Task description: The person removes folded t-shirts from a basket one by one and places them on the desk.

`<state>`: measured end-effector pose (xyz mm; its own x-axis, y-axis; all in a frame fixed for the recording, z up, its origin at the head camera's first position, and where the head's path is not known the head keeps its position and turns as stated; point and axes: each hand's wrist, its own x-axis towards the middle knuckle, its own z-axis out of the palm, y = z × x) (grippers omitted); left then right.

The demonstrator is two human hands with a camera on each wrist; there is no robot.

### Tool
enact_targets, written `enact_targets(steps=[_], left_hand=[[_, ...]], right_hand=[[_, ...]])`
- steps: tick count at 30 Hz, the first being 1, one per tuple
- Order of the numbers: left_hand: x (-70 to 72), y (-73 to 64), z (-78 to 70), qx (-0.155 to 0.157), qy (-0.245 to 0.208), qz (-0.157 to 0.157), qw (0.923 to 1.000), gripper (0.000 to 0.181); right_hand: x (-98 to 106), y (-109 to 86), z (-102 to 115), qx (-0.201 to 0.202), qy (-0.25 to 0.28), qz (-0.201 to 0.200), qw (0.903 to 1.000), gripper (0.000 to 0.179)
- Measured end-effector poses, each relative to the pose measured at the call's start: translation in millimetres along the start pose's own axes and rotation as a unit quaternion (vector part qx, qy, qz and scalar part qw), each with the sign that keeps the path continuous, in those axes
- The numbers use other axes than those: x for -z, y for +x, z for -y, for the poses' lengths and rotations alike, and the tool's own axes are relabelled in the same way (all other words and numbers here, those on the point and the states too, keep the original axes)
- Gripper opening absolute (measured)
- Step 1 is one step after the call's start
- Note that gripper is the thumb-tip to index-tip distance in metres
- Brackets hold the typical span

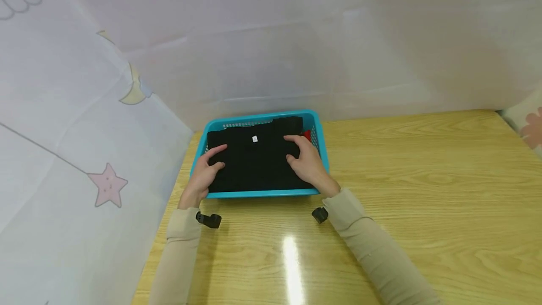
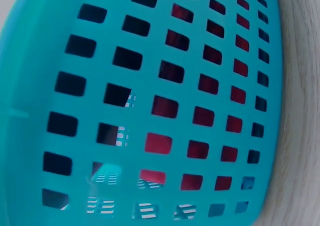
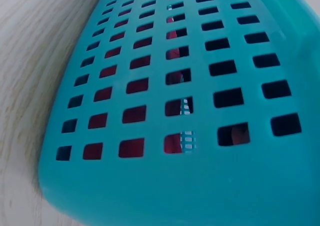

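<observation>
Folded black fabric (image 1: 254, 168) with a small white tag (image 1: 255, 139) lies in a turquoise plastic basket (image 1: 262, 194). On its left side rests my left hand (image 1: 203, 173), thumb and index finger stretched apart over the cloth. My right hand (image 1: 306, 160) lies across the right side in much the same way, index finger and thumb pointing inward. The remaining fingers of both hands are hidden. Both wrist views are filled by the basket's perforated wall (image 2: 150, 75), with black in the upper holes and red cloth (image 3: 132, 148) lower down.
The basket stands on a wood-grain table (image 1: 423, 192), close to the pale wall sheet (image 1: 262, 51) behind it. A patterned sheet (image 1: 63, 154) hangs along the left table edge. A bit of red (image 1: 306, 134) shows inside the basket's back right corner.
</observation>
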<state>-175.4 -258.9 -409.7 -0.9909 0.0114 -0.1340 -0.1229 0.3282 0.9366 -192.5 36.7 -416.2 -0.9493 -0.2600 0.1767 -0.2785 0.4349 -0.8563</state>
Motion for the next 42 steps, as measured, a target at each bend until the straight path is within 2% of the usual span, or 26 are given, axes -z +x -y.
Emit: enact_targets(steps=[5,10,13,17,23,28,35,39,42], left_hand=[[1.1,-0.8,-3.5,-0.026,-0.013,-0.012,0.9995,0.061],[1.7,-1.7,-8.9,-0.035,-0.017,-0.019,0.9991,0.065],[1.7,-0.4,-14.8,-0.040,-0.033,-0.013,0.9986,0.065],[-0.3,1.5,-25.3,-0.043,-0.058,0.001,0.9974,0.056],[-0.5,2.6,-39.2,-0.061,-0.086,0.021,0.9942,0.054],[-0.4,2.4,-48.5,-0.073,-0.143,0.035,0.9864,0.055],[-3.2,1.7,-60.5,-0.109,-0.118,0.025,0.9867,0.055],[-4.9,2.1,-65.9,-0.134,-0.104,0.029,0.9852,0.054],[-5.3,1.7,-67.8,-0.134,-0.111,0.046,0.9837,0.054]], right_hand=[[1,-0.9,1,0.017,0.008,-0.011,0.9998,0.049],[6,-2.7,3,0.035,0.020,-0.009,0.9991,0.051],[11,-1.9,5,0.053,0.024,-0.007,0.9983,0.053],[21,-0.3,8,0.067,0.025,-0.001,0.9975,0.059],[35,0.3,18,0.053,0.037,0.024,0.9976,0.062],[45,-1.0,23,0.033,0.048,0.020,0.9981,0.053],[53,-2.5,30,0.029,0.043,-0.014,0.9985,0.042],[57,-3.3,34,0.051,0.048,-0.036,0.9969,0.042],[62,-4.2,35,0.074,0.042,-0.043,0.9954,0.043]])
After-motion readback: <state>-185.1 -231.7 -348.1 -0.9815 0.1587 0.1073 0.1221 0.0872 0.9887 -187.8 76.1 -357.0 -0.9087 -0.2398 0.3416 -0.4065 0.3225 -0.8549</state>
